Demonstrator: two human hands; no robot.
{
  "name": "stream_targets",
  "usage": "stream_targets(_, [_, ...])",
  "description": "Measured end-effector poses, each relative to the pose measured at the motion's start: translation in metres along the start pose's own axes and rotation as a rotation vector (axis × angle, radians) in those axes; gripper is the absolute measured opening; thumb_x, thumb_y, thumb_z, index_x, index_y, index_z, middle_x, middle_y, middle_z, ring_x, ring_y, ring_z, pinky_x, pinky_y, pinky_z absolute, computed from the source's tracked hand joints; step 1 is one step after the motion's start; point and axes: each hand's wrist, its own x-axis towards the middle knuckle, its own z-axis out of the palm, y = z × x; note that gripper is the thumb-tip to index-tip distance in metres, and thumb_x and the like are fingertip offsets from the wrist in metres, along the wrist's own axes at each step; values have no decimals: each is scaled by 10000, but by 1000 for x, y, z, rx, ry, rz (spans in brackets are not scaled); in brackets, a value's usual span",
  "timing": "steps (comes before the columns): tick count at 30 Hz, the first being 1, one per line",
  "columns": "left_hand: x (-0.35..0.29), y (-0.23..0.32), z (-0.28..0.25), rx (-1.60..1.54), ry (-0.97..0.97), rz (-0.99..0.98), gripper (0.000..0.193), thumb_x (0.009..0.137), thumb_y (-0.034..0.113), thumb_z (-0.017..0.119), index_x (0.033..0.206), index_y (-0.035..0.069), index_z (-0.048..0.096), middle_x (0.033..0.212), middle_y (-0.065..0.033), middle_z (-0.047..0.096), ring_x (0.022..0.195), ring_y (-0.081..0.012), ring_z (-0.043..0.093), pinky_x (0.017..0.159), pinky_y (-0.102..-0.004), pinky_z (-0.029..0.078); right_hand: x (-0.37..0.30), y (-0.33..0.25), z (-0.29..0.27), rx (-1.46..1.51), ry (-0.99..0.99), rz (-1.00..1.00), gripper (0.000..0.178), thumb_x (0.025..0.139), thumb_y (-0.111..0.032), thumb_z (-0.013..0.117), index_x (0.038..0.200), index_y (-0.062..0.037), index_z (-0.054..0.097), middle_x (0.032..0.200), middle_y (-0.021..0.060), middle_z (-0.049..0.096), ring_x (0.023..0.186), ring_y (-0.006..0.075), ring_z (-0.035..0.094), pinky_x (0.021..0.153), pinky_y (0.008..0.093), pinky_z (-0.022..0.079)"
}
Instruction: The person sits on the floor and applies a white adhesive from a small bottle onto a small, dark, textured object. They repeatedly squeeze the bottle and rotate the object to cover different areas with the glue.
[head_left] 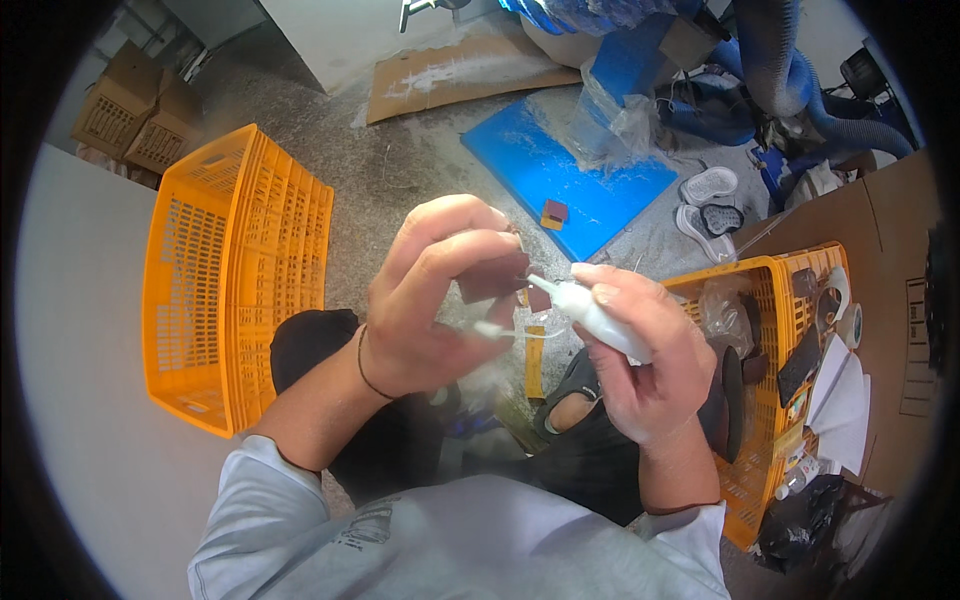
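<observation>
My left hand (415, 310) is closed around a flat reddish-brown piece (490, 278), its fingers curled over the upper edge. A small white squeeze bottle (603, 318) with a narrow nozzle is gripped in my right hand (660, 365). The nozzle tip points left and sits close to the right edge of the brown piece; whether they touch I cannot tell. From the bottle a thin strap carries a white cap (488, 328), which hangs near my left fingers. What material the brown piece is made of is not plain.
Stacked orange crates (240, 290) stand at the left. Another orange crate (765, 400) at the right holds mixed scraps and plastic. Ahead lies a blue board (590, 170) bearing a small brown-and-yellow piece (554, 213). White-soled shoes (708, 215) and a cardboard sheet (460, 80) are on the floor.
</observation>
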Motion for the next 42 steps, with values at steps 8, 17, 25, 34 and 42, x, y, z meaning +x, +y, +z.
stream_targets(8, [2, 2, 3, 7, 13, 12, 594, 634, -90, 822, 1184, 21, 627, 1178, -143, 599, 1033, -267, 628, 841, -339, 544, 2, -2, -5, -136, -38, -106, 468, 700, 116, 728, 1158, 49, 658, 1132, 238, 702, 1003, 376, 715, 865, 411, 588])
stream_targets(17, [2, 2, 3, 48, 18, 23, 594, 628, -94, 820, 1178, 20, 626, 1167, -141, 598, 1026, -272, 629, 837, -343, 547, 2, -2, -3, -148, -63, -98, 502, 670, 125, 718, 1164, 55, 656, 1139, 236, 699, 1002, 375, 713, 859, 408, 589])
stream_targets(25, [0, -1, 4, 135, 2, 55, 563, 624, -73, 765, 1162, 27, 635, 1170, -150, 591, 1042, -295, 642, 873, -371, 552, 3, -2, -3, -203, -90, -129, 519, 665, 120, 694, 1178, 57, 657, 1147, 235, 688, 955, 355, 711, 813, 396, 589])
stream_targets(34, [0, -1, 10, 174, 24, 80, 562, 602, -91, 798, 1131, 15, 639, 1111, -126, 603, 1015, -306, 627, 867, -391, 537, 4, -1, -1, -258, -70, -178, 463, 684, 92, 709, 1145, 75, 668, 1084, 235, 696, 877, 338, 714, 732, 372, 589])
stream_targets(42, [-1, 0, 13, 167, 19, 64, 539, 607, -103, 782, 1114, 14, 639, 1099, -127, 602, 1008, -307, 630, 863, -390, 538, 3, 0, -2, -276, -66, -189, 449, 676, 92, 694, 1124, 82, 672, 1082, 240, 695, 865, 334, 713, 725, 368, 587])
